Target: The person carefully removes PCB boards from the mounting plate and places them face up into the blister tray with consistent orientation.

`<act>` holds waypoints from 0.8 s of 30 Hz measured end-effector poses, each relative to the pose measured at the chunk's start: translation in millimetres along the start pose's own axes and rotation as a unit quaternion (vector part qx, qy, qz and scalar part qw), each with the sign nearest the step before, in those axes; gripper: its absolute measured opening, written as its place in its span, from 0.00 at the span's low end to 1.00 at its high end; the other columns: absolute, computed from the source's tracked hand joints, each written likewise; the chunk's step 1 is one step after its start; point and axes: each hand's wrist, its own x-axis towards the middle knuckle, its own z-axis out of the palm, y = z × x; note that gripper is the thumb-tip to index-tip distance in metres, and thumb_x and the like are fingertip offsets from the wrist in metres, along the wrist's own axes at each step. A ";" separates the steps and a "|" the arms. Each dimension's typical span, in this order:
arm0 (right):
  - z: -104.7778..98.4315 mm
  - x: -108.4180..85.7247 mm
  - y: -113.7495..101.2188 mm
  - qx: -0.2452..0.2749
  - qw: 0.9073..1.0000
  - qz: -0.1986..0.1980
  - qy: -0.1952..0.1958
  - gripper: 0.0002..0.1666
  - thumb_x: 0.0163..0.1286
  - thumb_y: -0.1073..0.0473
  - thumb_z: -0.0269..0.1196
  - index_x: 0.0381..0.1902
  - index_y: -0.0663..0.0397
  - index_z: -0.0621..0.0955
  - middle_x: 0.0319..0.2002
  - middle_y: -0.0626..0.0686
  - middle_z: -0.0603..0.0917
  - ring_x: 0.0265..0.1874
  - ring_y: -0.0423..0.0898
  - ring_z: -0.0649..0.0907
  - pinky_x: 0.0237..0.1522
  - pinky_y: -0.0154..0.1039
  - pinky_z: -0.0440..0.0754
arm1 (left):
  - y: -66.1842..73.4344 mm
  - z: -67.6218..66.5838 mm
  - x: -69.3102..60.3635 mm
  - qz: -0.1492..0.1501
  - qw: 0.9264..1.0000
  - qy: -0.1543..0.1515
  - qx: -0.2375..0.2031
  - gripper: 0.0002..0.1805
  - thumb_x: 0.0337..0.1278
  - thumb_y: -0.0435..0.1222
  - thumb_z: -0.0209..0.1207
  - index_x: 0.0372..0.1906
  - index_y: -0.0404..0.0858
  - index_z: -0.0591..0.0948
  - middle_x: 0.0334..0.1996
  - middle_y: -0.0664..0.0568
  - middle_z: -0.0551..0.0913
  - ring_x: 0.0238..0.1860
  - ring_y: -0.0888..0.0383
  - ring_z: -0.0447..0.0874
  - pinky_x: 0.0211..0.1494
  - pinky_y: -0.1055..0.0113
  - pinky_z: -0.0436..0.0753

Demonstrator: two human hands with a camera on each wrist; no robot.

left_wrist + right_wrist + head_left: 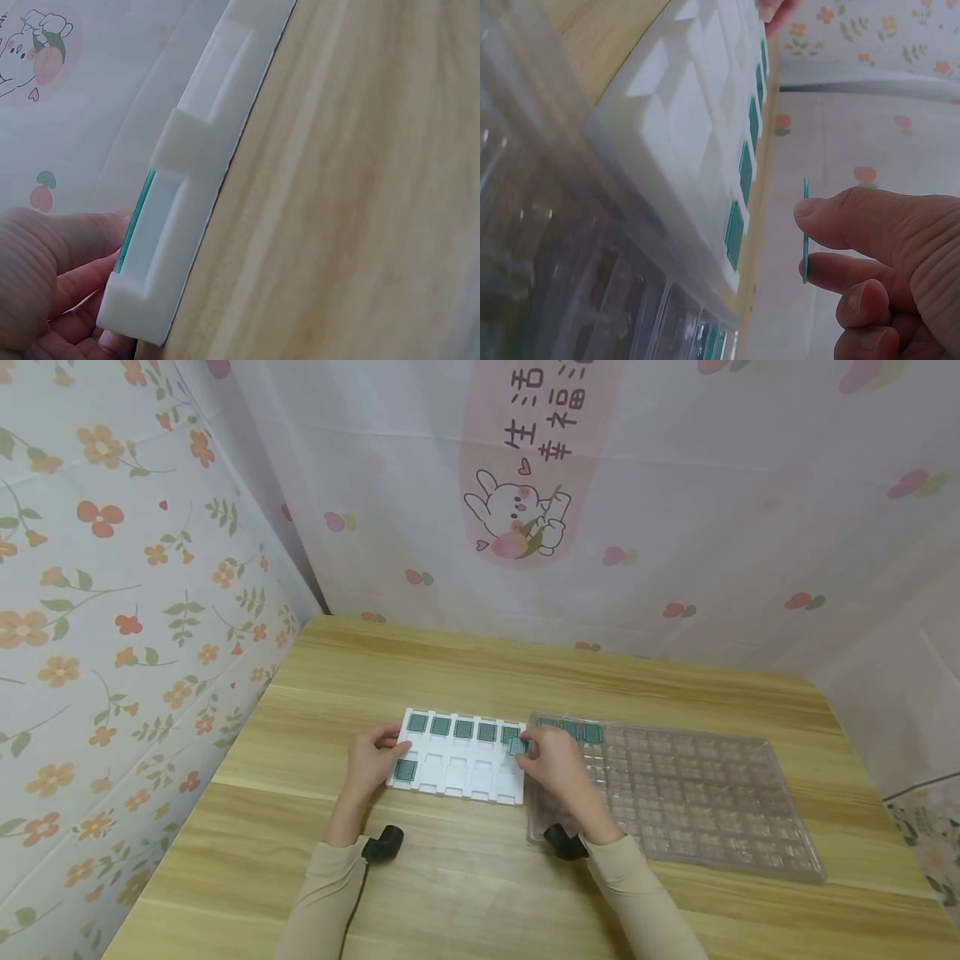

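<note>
Between my right thumb and forefinger, a small green circuit board [517, 746] is pinched by its edges; the right wrist view shows this board [806, 251] edge-on, apart from the white tray. My right hand [558, 762] is over the tray's right end. The white tray [457, 770] has two rows of slots, with several green boards along the far row and one board [406, 770] at the near left. My left hand [367, 763] grips the tray's left end, thumb on top; in the left wrist view its fingers [82, 289] curl at the tray's end.
A clear plastic tray [712, 785] with many pockets lies right of the white one, partly under my right forearm. Green boards [592, 732] sit in its far left pockets. Both trays lie on a wooden table [442, 893]; a printed curtain [405, 485] hangs behind.
</note>
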 end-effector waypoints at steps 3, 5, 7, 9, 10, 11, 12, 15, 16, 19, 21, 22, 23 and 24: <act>-2.9 -1.7 5.0 0.009 1.000 -0.003 0.003 0.18 0.51 0.66 0.70 0.41 0.69 0.83 0.16 0.47 0.70 0.14 0.39 0.66 0.19 0.32 0.67 | 0.5 0.0 -0.4 -0.002 1.000 -0.001 0.000 0.17 0.48 0.28 0.66 0.46 0.29 0.82 0.36 0.39 0.83 0.36 0.50 0.79 0.34 0.77 0.74; -4.9 -2.6 8.4 0.011 1.000 -0.002 0.001 0.18 0.52 0.67 0.70 0.42 0.69 0.82 0.16 0.47 0.70 0.13 0.38 0.65 0.18 0.31 0.66 | 0.8 0.1 -0.6 -0.004 1.000 -0.001 0.000 0.17 0.48 0.28 0.66 0.47 0.29 0.82 0.37 0.39 0.82 0.37 0.50 0.79 0.34 0.77 0.74; -6.9 -3.3 11.7 0.012 1.000 0.004 -0.003 0.19 0.53 0.67 0.69 0.43 0.69 0.82 0.16 0.47 0.69 0.13 0.38 0.65 0.17 0.30 0.65 | 1.1 0.1 -0.8 -0.005 1.000 -0.001 0.001 0.17 0.48 0.28 0.66 0.47 0.29 0.82 0.37 0.39 0.82 0.37 0.50 0.79 0.34 0.78 0.74; -9.0 -3.8 14.3 0.011 1.000 0.009 -0.007 0.19 0.53 0.67 0.69 0.43 0.68 0.82 0.15 0.47 0.68 0.13 0.38 0.64 0.17 0.30 0.64 | 1.3 0.0 -1.0 -0.005 1.000 -0.002 0.002 0.17 0.48 0.28 0.66 0.47 0.29 0.82 0.37 0.39 0.82 0.37 0.50 0.79 0.34 0.78 0.74; -10.2 -4.0 15.0 0.012 1.000 0.012 -0.010 0.19 0.53 0.66 0.69 0.44 0.68 0.82 0.15 0.47 0.68 0.13 0.38 0.64 0.17 0.30 0.64 | 1.3 0.0 -0.9 -0.005 1.000 -0.002 0.002 0.17 0.48 0.28 0.66 0.47 0.29 0.81 0.37 0.39 0.82 0.37 0.49 0.79 0.34 0.78 0.74; -11.0 -4.0 16.2 0.010 1.000 0.014 -0.011 0.19 0.53 0.66 0.69 0.44 0.69 0.82 0.15 0.47 0.68 0.13 0.38 0.64 0.17 0.30 0.64 | 1.1 0.0 -0.8 -0.005 1.000 -0.002 0.001 0.17 0.48 0.28 0.66 0.47 0.29 0.81 0.36 0.39 0.82 0.37 0.49 0.79 0.34 0.78 0.74; -11.9 -4.1 16.9 0.010 1.000 0.016 -0.014 0.19 0.53 0.66 0.69 0.43 0.69 0.82 0.15 0.47 0.69 0.13 0.39 0.65 0.17 0.30 0.64 | 1.0 -0.1 -0.7 -0.006 1.000 -0.002 0.001 0.17 0.48 0.28 0.66 0.47 0.29 0.81 0.36 0.39 0.82 0.37 0.49 0.79 0.34 0.78 0.74; -14.5 -4.5 19.2 0.011 1.000 0.019 -0.017 0.18 0.53 0.66 0.69 0.42 0.70 0.82 0.17 0.48 0.71 0.14 0.39 0.66 0.17 0.30 0.65 | 0.5 0.1 -0.2 -0.007 1.000 -0.004 0.000 0.17 0.49 0.28 0.65 0.47 0.29 0.81 0.37 0.39 0.82 0.38 0.49 0.79 0.35 0.78 0.74; -15.0 -4.3 20.5 0.011 1.000 0.020 -0.017 0.18 0.53 0.66 0.69 0.42 0.70 0.82 0.17 0.48 0.71 0.15 0.39 0.67 0.18 0.31 0.66 | 0.2 0.1 0.0 -0.008 1.000 -0.004 -0.001 0.17 0.49 0.28 0.65 0.47 0.29 0.81 0.38 0.39 0.82 0.38 0.49 0.79 0.35 0.78 0.74; -16.6 -4.4 23.2 0.008 1.000 0.022 -0.018 0.17 0.53 0.66 0.69 0.41 0.70 0.82 0.18 0.49 0.72 0.16 0.40 0.68 0.18 0.31 0.67 | 0.3 0.1 -0.1 -0.007 1.000 -0.005 -0.001 0.17 0.49 0.28 0.65 0.47 0.29 0.81 0.38 0.39 0.82 0.38 0.49 0.79 0.35 0.78 0.74; -17.7 -3.9 24.9 0.006 1.000 0.024 -0.018 0.17 0.54 0.66 0.69 0.42 0.70 0.82 0.18 0.49 0.72 0.16 0.40 0.68 0.19 0.32 0.67 | 0.6 0.0 -0.2 -0.005 1.000 -0.005 -0.003 0.17 0.49 0.28 0.65 0.47 0.29 0.81 0.38 0.38 0.82 0.38 0.49 0.79 0.35 0.78 0.74; -18.5 -4.2 25.5 0.005 0.999 0.024 -0.020 0.18 0.54 0.66 0.69 0.42 0.70 0.81 0.18 0.49 0.72 0.16 0.40 0.67 0.19 0.32 0.67 | 0.9 -0.1 -0.4 -0.005 1.000 -0.005 -0.004 0.17 0.49 0.28 0.65 0.47 0.29 0.81 0.38 0.39 0.82 0.38 0.49 0.79 0.35 0.78 0.74; -18.9 -4.1 26.2 0.006 0.999 0.026 -0.022 0.18 0.54 0.66 0.68 0.42 0.71 0.81 0.18 0.49 0.71 0.16 0.40 0.67 0.18 0.32 0.66 | 1.2 -0.2 -0.6 -0.004 1.000 -0.004 -0.005 0.17 0.49 0.28 0.66 0.47 0.29 0.81 0.38 0.38 0.82 0.38 0.49 0.79 0.35 0.78 0.74; -19.0 -3.9 27.3 0.007 0.999 0.029 -0.023 0.18 0.54 0.66 0.68 0.43 0.71 0.81 0.17 0.49 0.71 0.15 0.40 0.67 0.18 0.31 0.66 | 1.5 -0.3 -0.8 -0.003 1.000 -0.004 -0.006 0.17 0.49 0.28 0.66 0.47 0.28 0.81 0.38 0.38 0.82 0.38 0.49 0.79 0.35 0.79 0.74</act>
